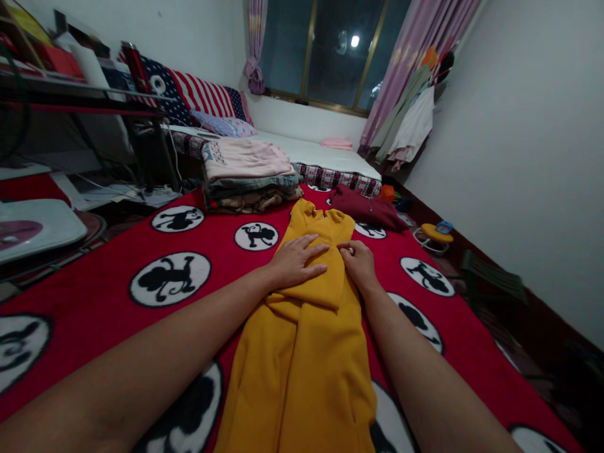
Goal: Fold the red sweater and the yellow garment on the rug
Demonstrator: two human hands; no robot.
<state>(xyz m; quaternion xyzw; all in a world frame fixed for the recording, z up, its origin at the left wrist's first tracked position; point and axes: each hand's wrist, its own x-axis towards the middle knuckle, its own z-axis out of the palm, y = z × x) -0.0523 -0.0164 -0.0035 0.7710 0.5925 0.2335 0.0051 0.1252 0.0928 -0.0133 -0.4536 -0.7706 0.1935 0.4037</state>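
A yellow garment [325, 352] lies lengthwise on a red blanket [221, 277] with round black-and-white figures, its upper part folded over itself. My left hand [297, 261] rests flat on the folded part, fingers spread and pointing right. At the garment's right edge, my right hand [358, 261] has its fingers curled in a pinch on the yellow cloth. Behind the garment, to the right, is a dark red folded garment [365, 207]. A stack of folded clothes [250, 160], pink on top with denim beneath, sits at the back left of the blanket.
Beyond the blanket stands a bed [302, 148] with pillows. At the left are a cluttered desk [85, 94] and a white chair seat [38, 226]. A yellow stool [436, 234] is on the floor at the right, and clothes [410, 126] hang near the curtain.
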